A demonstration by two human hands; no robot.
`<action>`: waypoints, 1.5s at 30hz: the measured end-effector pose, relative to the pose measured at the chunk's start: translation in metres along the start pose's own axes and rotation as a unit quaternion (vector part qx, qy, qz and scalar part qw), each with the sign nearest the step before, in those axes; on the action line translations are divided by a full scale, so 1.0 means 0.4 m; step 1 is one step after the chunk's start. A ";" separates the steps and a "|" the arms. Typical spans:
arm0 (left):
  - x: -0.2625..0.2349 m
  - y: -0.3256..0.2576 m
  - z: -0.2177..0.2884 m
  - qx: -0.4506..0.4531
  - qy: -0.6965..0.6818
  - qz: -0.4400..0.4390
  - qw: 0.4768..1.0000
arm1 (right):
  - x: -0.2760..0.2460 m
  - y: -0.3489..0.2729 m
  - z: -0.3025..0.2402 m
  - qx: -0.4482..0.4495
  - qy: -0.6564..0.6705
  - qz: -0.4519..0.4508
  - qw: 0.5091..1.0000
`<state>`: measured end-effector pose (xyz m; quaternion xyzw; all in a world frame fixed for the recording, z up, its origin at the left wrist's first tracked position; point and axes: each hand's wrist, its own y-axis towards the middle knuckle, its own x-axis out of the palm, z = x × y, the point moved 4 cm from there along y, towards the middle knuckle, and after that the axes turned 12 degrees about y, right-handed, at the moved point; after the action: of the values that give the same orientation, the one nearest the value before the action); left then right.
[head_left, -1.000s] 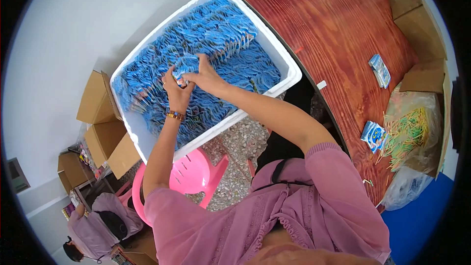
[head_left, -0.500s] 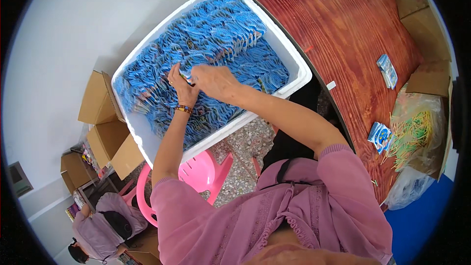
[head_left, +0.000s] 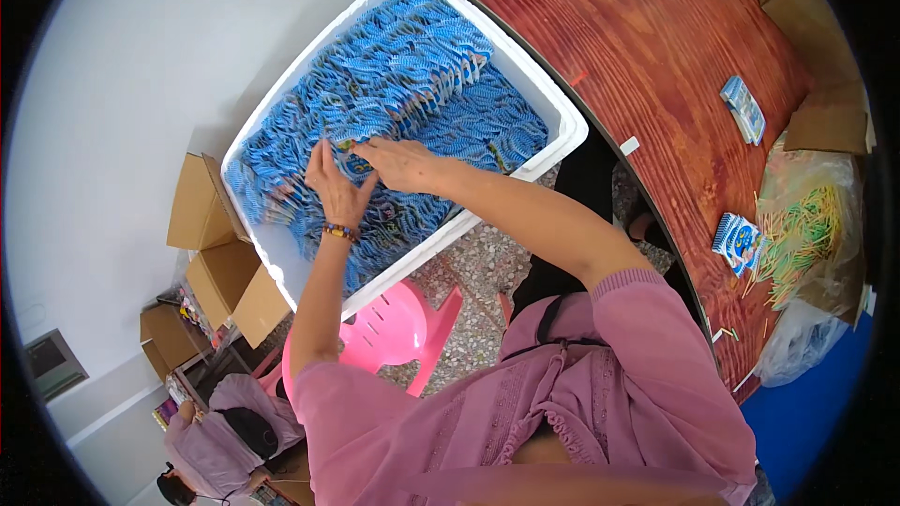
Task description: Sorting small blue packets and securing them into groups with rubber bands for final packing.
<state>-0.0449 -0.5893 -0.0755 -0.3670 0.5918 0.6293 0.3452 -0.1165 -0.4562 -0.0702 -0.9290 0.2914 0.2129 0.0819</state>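
A large white foam box stands on a pink plastic stool and is filled with rows of small blue packets. My left hand and my right hand reach into the box side by side, fingers pressed around a bunch of the blue packets in the middle of the pile. A beaded bracelet sits on my left wrist. Whether the bunch is lifted off the pile I cannot tell.
A round red wooden table lies to the right with two small blue packs, a plastic bag of coloured sticks and a cardboard box. Open cardboard boxes stand left. Another person in pink sits lower left.
Both hands have slid from the far middle of the box toward its near left part, still together on the packets. The view has shifted a little.
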 end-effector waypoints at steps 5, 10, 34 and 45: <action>0.015 -0.052 -0.024 -0.184 -0.049 -0.260 0.947 | -0.006 -0.005 0.024 -0.017 -0.004 -0.014 1.000; 0.050 -0.046 -0.035 -0.134 -0.068 -0.221 0.964 | -0.068 -0.026 -0.016 0.059 -0.051 -0.143 0.987; 0.056 -0.064 -0.067 -0.273 -0.199 -0.176 0.925 | 0.024 0.039 0.019 0.004 0.146 -0.117 0.982; 0.123 -0.023 -0.075 -0.091 0.071 -0.231 0.966 | -0.038 0.026 0.089 0.047 0.014 -0.093 0.994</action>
<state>-0.0593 -0.6188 -0.1237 -0.5671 0.4539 0.5563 0.4037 -0.1463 -0.4472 -0.0957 -0.9500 0.2145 0.1779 0.1406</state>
